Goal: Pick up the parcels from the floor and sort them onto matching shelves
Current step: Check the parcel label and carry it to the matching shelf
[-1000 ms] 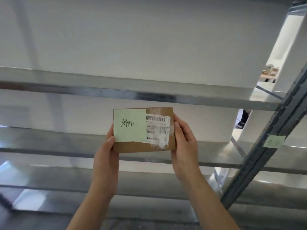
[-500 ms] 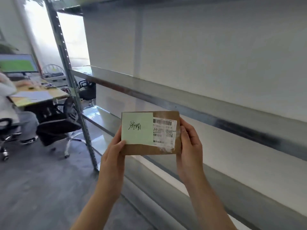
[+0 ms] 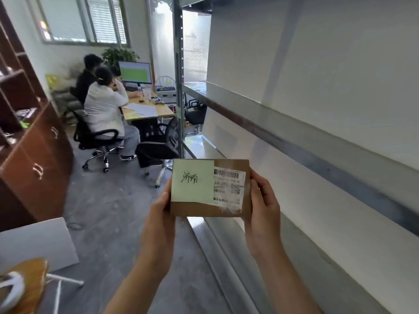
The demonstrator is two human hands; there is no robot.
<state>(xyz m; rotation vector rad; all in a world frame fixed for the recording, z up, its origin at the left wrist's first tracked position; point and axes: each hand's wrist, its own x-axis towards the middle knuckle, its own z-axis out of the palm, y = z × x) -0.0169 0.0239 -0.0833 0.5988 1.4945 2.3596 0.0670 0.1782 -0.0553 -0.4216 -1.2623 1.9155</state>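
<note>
Fingers of the left hand (image 3: 161, 219) and right hand (image 3: 263, 210) clamp the brown parcel (image 3: 226, 209) by its side edges.

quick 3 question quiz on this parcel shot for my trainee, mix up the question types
1. True or false: the left hand and the right hand both hold the parcel.
2. Which part of the parcel's face does the green note cover? A: left. B: right. C: none of it.
3. Fill in: just right of the note sits a white ___ label.

Key: 1 true; 2 A; 3 barcode.
</note>
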